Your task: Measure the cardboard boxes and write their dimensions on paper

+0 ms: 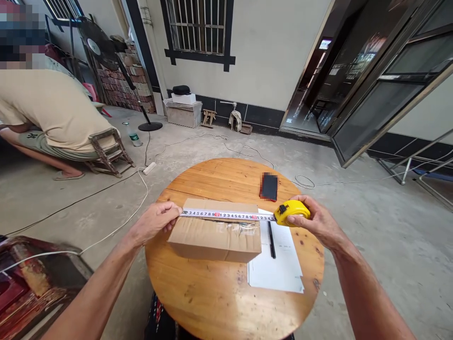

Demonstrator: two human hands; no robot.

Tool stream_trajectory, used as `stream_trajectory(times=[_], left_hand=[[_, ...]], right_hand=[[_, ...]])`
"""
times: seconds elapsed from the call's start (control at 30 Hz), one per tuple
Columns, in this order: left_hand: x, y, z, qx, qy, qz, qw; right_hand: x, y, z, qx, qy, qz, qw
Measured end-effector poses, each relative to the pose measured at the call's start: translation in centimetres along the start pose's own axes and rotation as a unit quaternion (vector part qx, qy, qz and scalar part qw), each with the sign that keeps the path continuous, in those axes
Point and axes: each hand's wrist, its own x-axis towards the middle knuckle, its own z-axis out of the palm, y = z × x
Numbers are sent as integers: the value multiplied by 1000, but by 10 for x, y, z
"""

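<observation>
A yellow tape measure (292,213) is gripped in my right hand (317,221), beyond the right end of a brown cardboard box (215,238). Its white blade runs leftward along the top of the box. At the box's left edge, my left hand (161,219) pinches the blade's end. The box lies on a round wooden table (198,297), with clear tape on its top. Beside it on the right are white paper sheets (279,271) with a black pen (272,241) across them. A dark phone (269,187) rests farther back on the table.
To the left a person (60,104) sits bent over on a low wooden stool (111,151). A standing fan (150,126), a plastic bottle (135,138) and cables (141,184) are on the concrete floor. At right, a screened door (385,104) stands ajar.
</observation>
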Motion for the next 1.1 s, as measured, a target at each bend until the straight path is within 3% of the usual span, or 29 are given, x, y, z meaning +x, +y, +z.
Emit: stream_trajectory(times=[0.33, 0.5, 0.8, 1.0, 1.1], left_hand=[[0, 8, 2, -15, 0, -18, 1000], [-2, 11, 2, -27, -6, -28, 999], [-3, 13, 5, -48, 3, -31, 998], [-4, 9, 4, -37, -3, -14, 999], [-5, 11, 3, -36, -2, -16, 999]], right_hand=[[-4, 5, 1, 25, -27, 6, 999], [-5, 8, 5, 63, -12, 3, 998], [-6, 11, 1, 96, -80, -3, 992], [-3, 7, 5, 53, -96, 1, 994], [0, 5, 5, 51, -133, -13, 990]])
